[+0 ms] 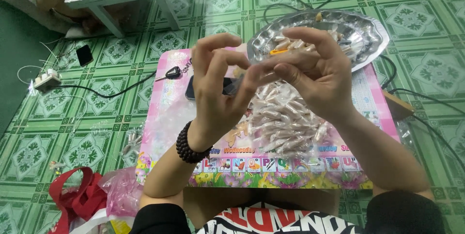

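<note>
Both hands were raised above the pink desk (167, 93), meeting over the heap of small wrapped pieces (286, 122) that lay on it. Taking that heap as the landmark, the small wrapped piece (283, 60) in hand was held just above the heap's far edge, its long axis running roughly level, left to right, between the two hands.

The right hand (317, 76) carried most of it: its fingers were curled around the piece from above and its thumb pressed up from beneath, so the grip there was closed on the piece. The left hand (218, 86) came in from the left of the heap; its thumb and forefinger were pinched together at the near end of the same piece, the other fingers arched up and free. A beaded dark bracelet (189, 144) sat on the left wrist.

Beyond the heap, touching the desk's far edge, stood a silver tray (368, 35) holding more wrapped pieces and something small and orange. Left of the heap lay a dark phone (193, 88) and a car key (173, 73). Well left of the heap, on the green tiled floor (97, 132), were a red bag (77, 200) and a power strip (46, 80).
</note>
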